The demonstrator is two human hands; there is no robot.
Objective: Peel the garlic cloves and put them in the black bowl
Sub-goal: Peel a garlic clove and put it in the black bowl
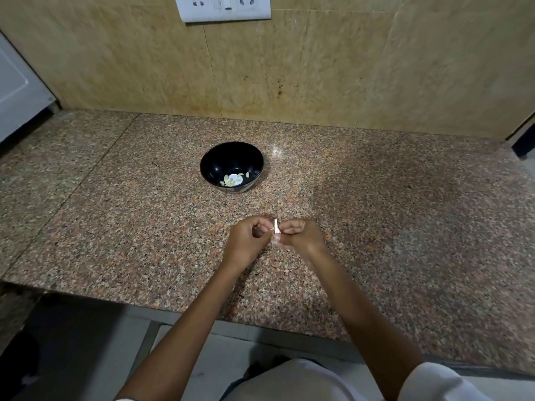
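Above the counter (376, 227), left hand (246, 241) and right hand (301, 237) both pinch what seems a garlic clove (276, 226).

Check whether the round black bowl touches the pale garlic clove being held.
Apart. The head view shows the pale garlic clove pinched by the left hand and right hand, with speckled granite counter separating it from the round black bowl.

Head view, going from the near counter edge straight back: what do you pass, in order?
Left hand and right hand together pinching a garlic clove → black bowl holding peeled cloves → wall → socket plate.
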